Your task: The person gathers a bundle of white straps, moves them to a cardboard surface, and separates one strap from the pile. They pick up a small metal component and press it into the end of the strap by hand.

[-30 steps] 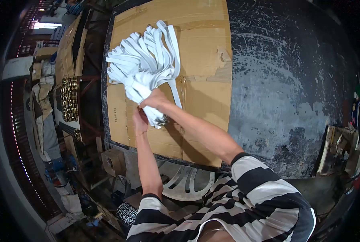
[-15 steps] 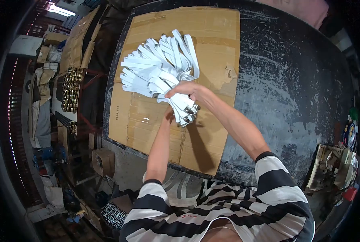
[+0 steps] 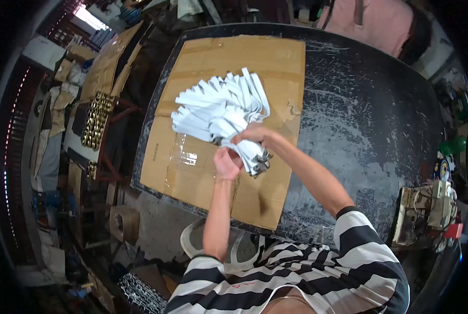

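Observation:
A thick bundle of white belts (image 3: 213,112) lies fanned out on a cardboard sheet (image 3: 192,52), its looped ends spread toward the far left. At the near end, metal buckles (image 3: 261,165) are bunched together and raised above the cardboard. My right hand (image 3: 255,134) is closed round the bundle just behind the buckles, thumb on top of the belts. Close against the lower left edge of the bundle is my left hand (image 3: 227,163), palm partly turned up and fingers loosely apart, some of them hidden by the belts.
The cardboard covers the left part of a scratched black table (image 3: 349,131). Left of it, a rack holds rows of brass-coloured buckles (image 3: 96,120). A white chair (image 3: 192,238) stands at the near edge. Electrical equipment (image 3: 427,212) sits at the right; a pink cloth-covered thing (image 3: 372,23) is beyond the table.
My left hand has come out from beneath the bundle to its left side. My right hand keeps its hold on the belts. The view has tilted up, showing more beyond the table.

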Demonstrator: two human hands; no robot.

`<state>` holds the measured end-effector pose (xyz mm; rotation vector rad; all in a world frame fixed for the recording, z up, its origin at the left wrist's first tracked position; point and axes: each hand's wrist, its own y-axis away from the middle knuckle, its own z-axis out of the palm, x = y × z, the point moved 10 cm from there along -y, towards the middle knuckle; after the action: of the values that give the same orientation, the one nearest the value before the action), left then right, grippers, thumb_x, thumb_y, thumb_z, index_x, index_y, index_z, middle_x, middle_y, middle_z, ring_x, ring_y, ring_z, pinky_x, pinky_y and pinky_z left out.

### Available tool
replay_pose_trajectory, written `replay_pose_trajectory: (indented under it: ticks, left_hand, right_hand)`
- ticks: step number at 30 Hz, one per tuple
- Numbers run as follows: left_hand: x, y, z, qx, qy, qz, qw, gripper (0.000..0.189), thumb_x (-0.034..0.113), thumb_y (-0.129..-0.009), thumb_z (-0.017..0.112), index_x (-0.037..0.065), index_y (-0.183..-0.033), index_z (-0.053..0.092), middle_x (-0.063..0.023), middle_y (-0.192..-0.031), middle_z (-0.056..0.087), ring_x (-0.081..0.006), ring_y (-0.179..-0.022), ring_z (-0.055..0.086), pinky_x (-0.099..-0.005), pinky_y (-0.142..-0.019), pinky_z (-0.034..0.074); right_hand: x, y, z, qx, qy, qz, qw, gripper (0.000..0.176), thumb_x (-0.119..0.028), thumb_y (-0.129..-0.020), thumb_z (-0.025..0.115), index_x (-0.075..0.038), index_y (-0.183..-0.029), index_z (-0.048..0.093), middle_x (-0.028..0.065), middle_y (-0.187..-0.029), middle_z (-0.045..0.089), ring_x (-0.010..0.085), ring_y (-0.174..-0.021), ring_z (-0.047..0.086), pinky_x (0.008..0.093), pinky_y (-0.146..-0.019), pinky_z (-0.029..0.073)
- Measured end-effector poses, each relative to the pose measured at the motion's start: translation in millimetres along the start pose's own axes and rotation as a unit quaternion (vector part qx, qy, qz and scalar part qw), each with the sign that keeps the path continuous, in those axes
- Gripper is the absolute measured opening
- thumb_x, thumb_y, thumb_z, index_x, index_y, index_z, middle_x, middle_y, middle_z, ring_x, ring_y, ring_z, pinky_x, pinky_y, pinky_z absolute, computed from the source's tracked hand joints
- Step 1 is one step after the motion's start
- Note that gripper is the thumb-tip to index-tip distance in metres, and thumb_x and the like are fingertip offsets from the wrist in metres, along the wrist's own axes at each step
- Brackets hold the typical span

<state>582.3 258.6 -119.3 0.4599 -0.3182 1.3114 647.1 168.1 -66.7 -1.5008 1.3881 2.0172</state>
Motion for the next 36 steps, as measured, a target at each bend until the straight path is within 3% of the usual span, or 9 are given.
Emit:
replay_pose_trajectory:
  ticks: [4,9,11,21,25,29,31,32,36]
  left_hand:
    - [-23,22,39,0.028,-0.038,0.037,0.998,0.090,0.069,-0.088,0.040,0.002,-0.145,0.023,-0.0132,-0.145,0.036,-0.0258,-0.135,0.034,-0.0380,-0.110,0.029]
    - [-24,44,55,0.042,-0.155,0.025,0.987,0.089,0.070,-0.090,0.031,0.002,-0.146,0.019,-0.0116,-0.146,0.035,-0.0230,-0.134,0.034,-0.0378,-0.111,0.027]
    - [-20,59,69,0.067,-0.245,0.029,0.967,0.088,0.069,-0.091,0.026,0.001,-0.146,0.019,-0.0114,-0.146,0.033,-0.0223,-0.134,0.033,-0.0362,-0.111,0.028]
    - [34,159,110,-0.006,-0.323,0.132,0.937,0.078,0.062,-0.097,0.023,-0.001,-0.139,0.040,-0.0080,-0.142,0.044,-0.0196,-0.132,0.038,-0.0350,-0.110,0.028]
    - [72,240,79,0.033,-0.326,0.195,0.925,0.066,0.054,-0.099,0.035,-0.002,-0.131,0.049,-0.0076,-0.130,0.055,-0.0184,-0.125,0.046,-0.0352,-0.106,0.031]
    - [61,291,59,0.130,-0.426,0.219,0.868,0.066,0.031,-0.089,0.067,-0.005,-0.136,0.040,-0.0180,-0.136,0.047,-0.0273,-0.131,0.039,-0.0393,-0.110,0.027]
    - [59,328,138,0.155,-0.675,0.372,0.618,0.099,0.037,-0.075,0.079,-0.004,-0.144,0.022,-0.0242,-0.145,0.031,-0.0360,-0.138,0.026,-0.0449,-0.113,0.021]
    - [51,334,174,0.100,-0.675,0.432,0.590,0.125,0.046,-0.062,0.085,-0.003,-0.147,0.008,-0.0277,-0.149,0.016,-0.0416,-0.141,0.014,-0.0487,-0.114,0.017]
    - [1,354,311,-0.028,-0.611,0.533,0.585,0.133,0.052,-0.056,0.086,-0.002,-0.147,0.005,-0.0287,-0.150,0.013,-0.0447,-0.140,0.014,-0.0532,-0.113,0.018]
  right_hand:
    - [23,7,6,0.038,0.130,-0.036,0.990,0.051,-0.025,-0.060,0.081,0.009,-0.095,0.067,0.0166,-0.089,0.068,0.0209,-0.080,0.064,0.0317,-0.069,0.051]
    - [42,27,16,0.012,0.045,-0.032,0.998,0.050,-0.025,-0.066,0.079,0.006,-0.103,0.065,0.0143,-0.094,0.068,0.0202,-0.082,0.063,0.0305,-0.073,0.051]
    - [-12,73,27,0.023,0.007,-0.177,0.984,0.054,-0.031,-0.066,0.079,0.006,-0.101,0.065,0.0139,-0.097,0.067,0.0206,-0.079,0.062,0.0307,-0.070,0.050]
    - [-32,118,47,0.113,-0.026,-0.154,0.981,0.056,-0.025,-0.065,0.084,0.009,-0.104,0.062,0.0176,-0.100,0.067,0.0199,-0.084,0.065,0.0320,-0.072,0.055]
    - [-102,221,61,0.092,-0.116,-0.292,0.945,0.059,-0.022,-0.067,0.083,0.007,-0.112,0.059,0.0171,-0.102,0.067,0.0218,-0.084,0.067,0.0368,-0.074,0.056]
    - [-126,339,87,0.144,-0.072,-0.290,0.944,0.055,-0.025,-0.070,0.081,0.007,-0.111,0.061,0.0169,-0.101,0.067,0.0212,-0.088,0.066,0.0340,-0.073,0.055]
    - [-135,409,110,0.170,-0.049,-0.314,0.933,0.050,-0.022,-0.075,0.078,0.011,-0.109,0.061,0.0148,-0.096,0.067,0.0145,-0.075,0.065,0.0274,-0.064,0.054]
    - [-133,438,117,0.181,-0.044,-0.319,0.929,0.048,-0.022,-0.075,0.078,0.010,-0.107,0.062,0.0132,-0.093,0.067,0.0135,-0.074,0.064,0.0268,-0.063,0.053]
    - [-106,551,128,0.246,-0.057,-0.341,0.906,0.041,-0.021,-0.076,0.077,0.008,-0.104,0.065,0.0081,-0.089,0.068,0.0100,-0.071,0.063,0.0235,-0.061,0.051]
